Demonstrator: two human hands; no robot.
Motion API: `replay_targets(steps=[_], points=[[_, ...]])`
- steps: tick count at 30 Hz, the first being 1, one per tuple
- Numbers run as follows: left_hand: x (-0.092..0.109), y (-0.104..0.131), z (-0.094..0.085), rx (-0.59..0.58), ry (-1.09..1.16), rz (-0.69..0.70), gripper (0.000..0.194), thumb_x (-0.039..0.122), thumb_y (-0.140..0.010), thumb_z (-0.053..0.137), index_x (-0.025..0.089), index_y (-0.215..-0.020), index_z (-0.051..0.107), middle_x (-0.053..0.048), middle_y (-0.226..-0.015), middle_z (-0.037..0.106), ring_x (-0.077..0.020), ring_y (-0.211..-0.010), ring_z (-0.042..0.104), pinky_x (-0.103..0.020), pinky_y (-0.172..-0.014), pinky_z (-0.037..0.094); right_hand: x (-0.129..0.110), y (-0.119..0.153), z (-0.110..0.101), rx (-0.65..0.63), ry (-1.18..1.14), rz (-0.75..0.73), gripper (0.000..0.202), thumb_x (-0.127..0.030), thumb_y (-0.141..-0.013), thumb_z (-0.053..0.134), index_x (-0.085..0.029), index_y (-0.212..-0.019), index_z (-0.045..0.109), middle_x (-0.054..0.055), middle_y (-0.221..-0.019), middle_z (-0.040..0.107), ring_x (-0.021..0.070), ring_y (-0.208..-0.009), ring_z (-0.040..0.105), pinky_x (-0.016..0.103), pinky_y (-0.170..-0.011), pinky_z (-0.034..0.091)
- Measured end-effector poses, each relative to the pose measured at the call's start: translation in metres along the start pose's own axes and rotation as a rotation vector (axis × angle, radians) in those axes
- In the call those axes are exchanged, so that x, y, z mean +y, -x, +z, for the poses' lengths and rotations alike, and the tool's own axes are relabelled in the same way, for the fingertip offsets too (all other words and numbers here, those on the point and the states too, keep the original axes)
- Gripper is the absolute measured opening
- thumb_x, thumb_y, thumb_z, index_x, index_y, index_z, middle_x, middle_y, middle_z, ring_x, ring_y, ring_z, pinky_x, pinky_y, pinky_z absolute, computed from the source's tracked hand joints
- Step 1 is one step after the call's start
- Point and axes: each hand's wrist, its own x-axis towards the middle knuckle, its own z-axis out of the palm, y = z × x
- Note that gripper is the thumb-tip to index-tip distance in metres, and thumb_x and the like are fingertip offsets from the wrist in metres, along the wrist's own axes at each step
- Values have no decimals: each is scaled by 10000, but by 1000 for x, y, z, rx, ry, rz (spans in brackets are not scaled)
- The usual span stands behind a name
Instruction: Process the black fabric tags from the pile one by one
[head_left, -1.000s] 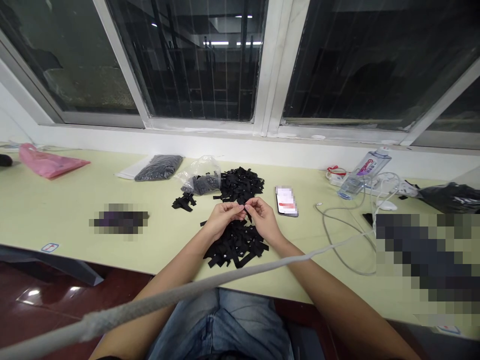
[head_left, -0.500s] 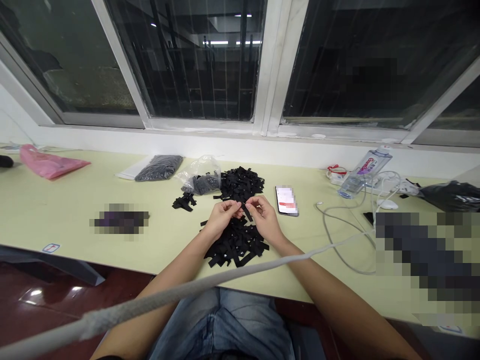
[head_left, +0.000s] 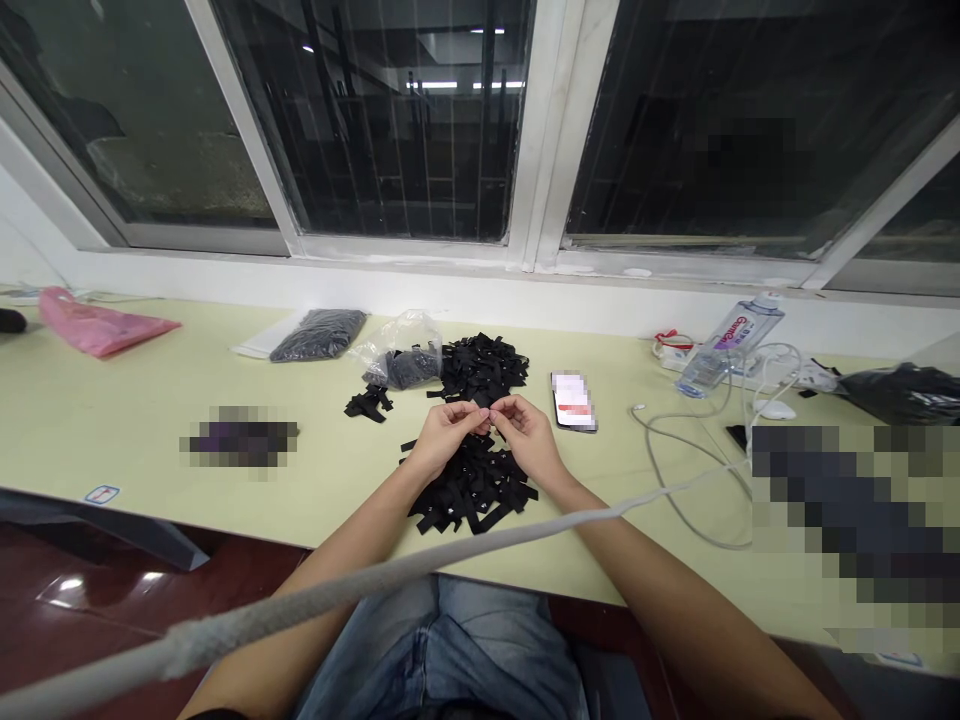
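Note:
My left hand (head_left: 445, 432) and my right hand (head_left: 525, 432) meet over the table, thumbs and forefingers pinched tip to tip. A short black fabric strip (head_left: 481, 398) shows just above the joined fingertips; most of it is hidden by the fingers. Below and partly under my hands lies a near pile of black strips (head_left: 472, 490), some with small shiny spots. Beyond my fingertips is a far pile of similar strips (head_left: 486, 362). A small cluster of strips (head_left: 367, 403) lies to the left.
Behind the piles sit a clear bag of small dark parts (head_left: 409, 368) and a fuller bag (head_left: 319, 335). To the right are a phone (head_left: 574, 402), a tilted bottle (head_left: 727, 345) and loose cables (head_left: 660, 460). A grey cord (head_left: 375, 575) crosses close to the camera.
The black strip that hung down between my hands no longer shows there; dark fabric now appears above the fingertips. My thumbs have come together. The piles look unchanged.

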Motion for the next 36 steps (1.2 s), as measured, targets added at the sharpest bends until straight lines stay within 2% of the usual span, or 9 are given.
replay_targets(steps=[4,10,26,36], points=[[2,0,-1,-38,128,-68,275,367,-730,832,127,-831,746,-60,-791,710,-165,-769,648,-316,-815,508,-1,-2,0,6,-84,28,245,-427,-837,701,-209,-913,620,16,-873,642,156,-791,624,284,-735,517],[3,0,-4,-97,278,-183,260,339,-737,835,114,-826,738,-63,-787,706,-145,-755,647,-306,-815,505,-5,-2,-1,-86,-212,140,289,-468,-818,716,-210,-918,635,-2,-841,644,133,-770,600,274,-732,519],[2,2,-1,-165,304,-133,299,385,-767,814,106,-817,719,-43,-761,661,-127,-727,609,-292,-804,488,-1,-2,-1,-91,-320,174,307,-434,-776,770,-206,-910,615,-6,-847,614,125,-760,592,276,-746,521],[-4,2,3,-180,334,-105,289,388,-782,800,117,-833,714,-47,-783,657,-136,-751,606,-302,-803,488,-12,0,0,-112,-420,276,311,-417,-751,790,-214,-878,592,-10,-813,617,130,-752,609,283,-743,531]])
